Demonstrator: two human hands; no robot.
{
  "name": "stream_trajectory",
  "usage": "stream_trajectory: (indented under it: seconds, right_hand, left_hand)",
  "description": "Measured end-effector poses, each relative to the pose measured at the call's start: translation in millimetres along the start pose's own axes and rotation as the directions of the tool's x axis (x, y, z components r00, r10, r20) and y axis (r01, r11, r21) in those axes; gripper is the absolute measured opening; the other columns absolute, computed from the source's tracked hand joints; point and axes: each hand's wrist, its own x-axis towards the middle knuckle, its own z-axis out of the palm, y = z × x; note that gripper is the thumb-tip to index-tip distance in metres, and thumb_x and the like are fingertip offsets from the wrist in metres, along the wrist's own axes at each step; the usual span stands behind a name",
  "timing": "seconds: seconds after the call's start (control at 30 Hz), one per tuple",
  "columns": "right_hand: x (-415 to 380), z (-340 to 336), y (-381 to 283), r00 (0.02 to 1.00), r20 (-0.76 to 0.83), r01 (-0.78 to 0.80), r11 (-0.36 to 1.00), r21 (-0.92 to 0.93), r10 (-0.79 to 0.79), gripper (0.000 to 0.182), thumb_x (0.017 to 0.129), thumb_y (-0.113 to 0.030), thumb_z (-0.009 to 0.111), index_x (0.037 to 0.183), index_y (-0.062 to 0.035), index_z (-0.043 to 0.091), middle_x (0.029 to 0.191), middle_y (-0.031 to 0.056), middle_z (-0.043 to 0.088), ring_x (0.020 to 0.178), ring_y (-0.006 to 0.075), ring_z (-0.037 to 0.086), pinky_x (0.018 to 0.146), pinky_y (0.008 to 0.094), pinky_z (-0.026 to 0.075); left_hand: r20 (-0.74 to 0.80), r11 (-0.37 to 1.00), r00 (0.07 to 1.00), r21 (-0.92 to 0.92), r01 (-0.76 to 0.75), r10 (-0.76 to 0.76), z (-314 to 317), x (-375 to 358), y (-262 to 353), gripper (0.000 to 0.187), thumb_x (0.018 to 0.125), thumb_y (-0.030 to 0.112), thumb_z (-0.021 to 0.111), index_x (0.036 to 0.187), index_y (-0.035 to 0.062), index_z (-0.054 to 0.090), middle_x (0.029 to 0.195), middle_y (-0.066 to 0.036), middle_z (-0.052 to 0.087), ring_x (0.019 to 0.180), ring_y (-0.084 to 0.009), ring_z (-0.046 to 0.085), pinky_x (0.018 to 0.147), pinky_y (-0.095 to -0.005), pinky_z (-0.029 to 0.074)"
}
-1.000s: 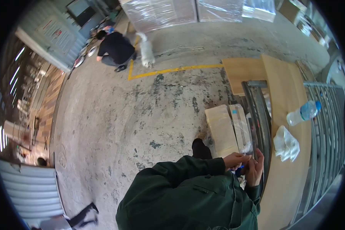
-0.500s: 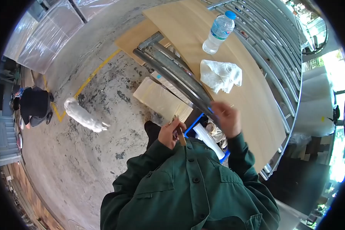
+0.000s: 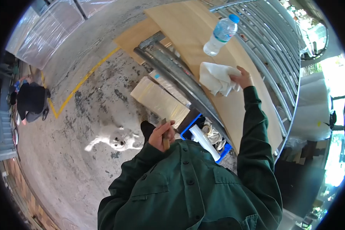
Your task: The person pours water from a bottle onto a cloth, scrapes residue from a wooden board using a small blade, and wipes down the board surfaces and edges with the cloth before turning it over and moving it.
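My right hand (image 3: pixel 243 79) reaches over the wooden board and pinches the right edge of a white cloth (image 3: pixel 217 78). The cloth's left part lies bunched on the board (image 3: pixel 228 109). Close to my chest, my left hand (image 3: pixel 161 135) is closed around a small tool with a wooden handle (image 3: pixel 166 143). Its upper end sticks up past my fingers, and I cannot make out its exact kind. Beyond the cloth a clear plastic bottle (image 3: pixel 217 37) with a blue cap stands on the board.
Steel tubes (image 3: pixel 180 82) run along the board's left side. Below them are a wrapped carton (image 3: pixel 159 100) and a blue crate (image 3: pixel 219 160) holding a white roll. A white dog (image 3: pixel 119 142) is near my foot. A person (image 3: pixel 31 100) crouches at far left.
My right hand has moved up and away from my body onto the cloth and taken its edge. My left hand has shifted left with its tool. The dog has come closer and turned.
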Motion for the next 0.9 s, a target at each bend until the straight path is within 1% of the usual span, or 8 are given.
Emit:
stream_trajectory:
  seconds: [0.17,0.23,0.3,0.43,0.5,0.6,0.77,0.9]
  right_hand:
    - [-10.3,-20.9,-26.2,0.981,0.129,-0.116,0.974,-0.194,0.142,0.033,0.064,-0.019,0.07,0.092,-0.003,0.063,0.085,0.0115,0.064,0.078,0.0177,0.061,0.068,0.031,0.048]
    - [-15.7,-28.4,26.2,0.969,0.24,-0.046,0.903,0.427,-0.064,0.042,0.068,-0.016,0.064,0.107,-0.0029,0.055,0.104,0.0126,0.057,0.096,0.0206,0.054,0.08,0.0347,0.044]
    - [-38.2,-51.3,-2.0,0.969,0.24,-0.224,0.593,0.773,0.054,0.04,0.071,-0.014,0.06,0.109,-0.0013,0.052,0.105,0.012,0.056,0.098,0.0234,0.053,0.081,0.0374,0.045]
    - [-55.2,-66.3,17.7,0.939,0.246,-0.301,0.222,0.928,0.242,0.035,0.077,-0.011,0.054,0.11,-0.0015,0.051,0.105,0.0106,0.057,0.096,0.0242,0.055,0.083,0.0361,0.045]
    - [-62.6,-58.1,50.7,0.908,0.231,-0.337,0.285,0.897,0.349,0.035,0.077,-0.015,0.051,0.109,-0.0004,0.052,0.103,0.0112,0.057,0.096,0.0248,0.055,0.083,0.0369,0.044]
    - [-70.4,-42.8,52.4,0.903,0.184,-0.345,0.397,0.851,0.389,0.035,0.076,-0.018,0.05,0.105,0.0002,0.054,0.1,0.0116,0.058,0.093,0.025,0.056,0.082,0.0366,0.045]
    - [-69.4,-37.6,69.6,0.865,0.191,-0.414,0.444,0.795,0.463,0.029,0.075,-0.017,0.05,0.097,-0.0004,0.057,0.093,0.0108,0.059,0.085,0.0242,0.057,0.076,0.0359,0.046]
    - [-66.8,-37.0,66.0,0.861,0.18,-0.41,0.441,0.798,0.476,0.031,0.075,-0.019,0.05,0.099,-0.0003,0.056,0.094,0.0117,0.059,0.087,0.0252,0.057,0.077,0.0358,0.046]
  left_hand:
    - [0.122,0.989,0.984,-0.062,0.135,-0.127,-8.7,3.7,-4.6,0.03,0.086,0.023,0.049,0.107,0.001,0.046,0.057,0.0,0.036,0.051,-0.0097,0.036,0.048,-0.0241,0.032]
    - [0.185,0.985,0.968,0.038,0.168,-0.172,-7.0,1.1,-3.8,0.032,0.088,0.019,0.045,0.111,-0.0037,0.043,0.057,0.003,0.032,0.05,-0.0069,0.034,0.047,-0.0222,0.032]
    - [0.127,0.976,0.968,0.062,0.21,-0.216,-3.7,2.3,-5.8,0.035,0.09,0.026,0.042,0.109,-0.0033,0.044,0.057,0.004,0.031,0.049,-0.0048,0.033,0.045,-0.0205,0.032]
    - [-0.071,0.979,0.98,0.073,0.189,-0.184,-20.9,-1.3,-3.4,0.034,0.087,0.03,0.048,0.102,-0.0004,0.051,0.053,0.005,0.03,0.044,-0.0049,0.03,0.042,-0.0195,0.03]
    - [-0.209,0.972,0.975,0.203,0.12,-0.077,-47.6,-5.9,-1.4,0.031,0.085,0.031,0.051,0.094,0.0015,0.057,0.051,0.006,0.035,0.044,-0.0049,0.032,0.042,-0.0197,0.03]
    - [-0.36,0.624,0.791,0.781,-0.035,0.495,-101.7,-18.0,-19.9,0.029,0.082,0.03,0.054,0.081,0.0027,0.062,0.054,0.002,0.046,0.045,-0.0075,0.04,0.044,-0.0224,0.034]
    - [-0.376,0.327,0.701,0.921,0.212,0.606,-153.2,-89.3,-45.9,0.026,0.079,0.027,0.059,0.083,0.0015,0.061,0.063,-0.009,0.058,0.054,-0.0129,0.053,0.055,-0.0271,0.043]
    - [-0.565,0.402,0.511,0.823,0.401,0.648,-169.9,-125.0,-98.6,0.023,0.077,0.032,0.058,0.084,0.0103,0.061,0.066,-0.011,0.06,0.066,-0.0271,0.06,0.057,-0.0327,0.045]
